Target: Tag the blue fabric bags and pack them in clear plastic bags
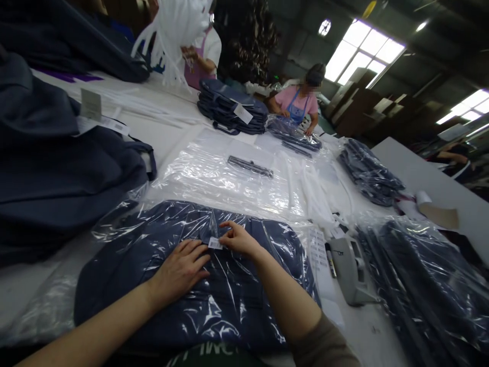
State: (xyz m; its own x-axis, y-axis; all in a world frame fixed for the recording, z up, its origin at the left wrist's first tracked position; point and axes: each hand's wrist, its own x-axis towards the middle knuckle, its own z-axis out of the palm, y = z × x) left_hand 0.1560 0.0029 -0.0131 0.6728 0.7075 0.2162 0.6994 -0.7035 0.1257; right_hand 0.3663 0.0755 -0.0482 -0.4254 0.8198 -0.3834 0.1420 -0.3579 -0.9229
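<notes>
A dark navy bag in a clear plastic sleeve (237, 300) lies flat on the table in front of me. My left hand (182, 269) rests on the plastic, its fingers stretched out and palm down. Just right of those fingertips is a small white barcode label (215, 243) against the plastic. My right hand (237, 238) pinches the label's right edge between thumb and fingertip, with the index finger pointing left above it. Whether the whole label is stuck down, I cannot tell.
Dark bags (57, 168) are heaped at left. Clear plastic sleeves (198, 168) lie beyond my bag. At right stand a grey tape dispenser (349, 270), a marker (330, 261), a label sheet (319, 250) and wrapped bags (428, 275). Two people (296, 104) work across the table.
</notes>
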